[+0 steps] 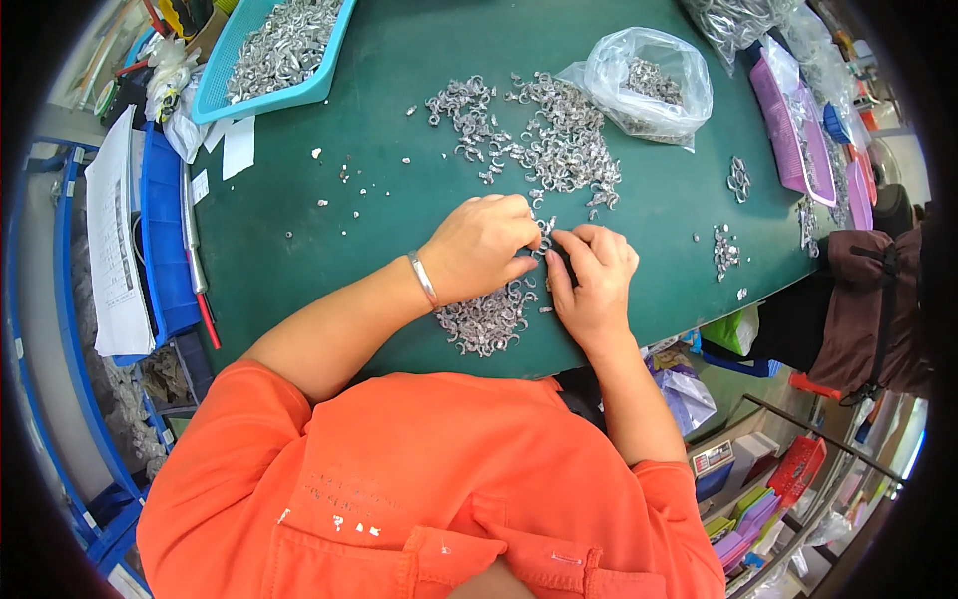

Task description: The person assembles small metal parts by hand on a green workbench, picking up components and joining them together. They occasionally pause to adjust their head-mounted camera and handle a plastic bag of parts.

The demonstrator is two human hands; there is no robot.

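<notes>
My left hand (477, 250), with a silver bangle (423, 279) on its wrist, has its fingers curled and closed at small silvery curved metal pieces (545, 236). My right hand (597, 278) meets them from the other side, index finger and thumb bent in on the same pieces. The fingertips partly hide which piece each hand grips. Close to my body, partly under the left hand, lies a pile of similar curved metal pieces (483, 324). Beyond both hands spreads a larger heap of them (564, 135) on the green tabletop (289, 285).
Far left stands a light-blue basket (212, 95) full of metal pieces. A clear plastic bag (689, 75) holding more sits behind the heap. A purple basket (781, 130) and small clusters (725, 252) lie to the right. Papers (112, 235) and a blue bin (168, 235) flank the left edge.
</notes>
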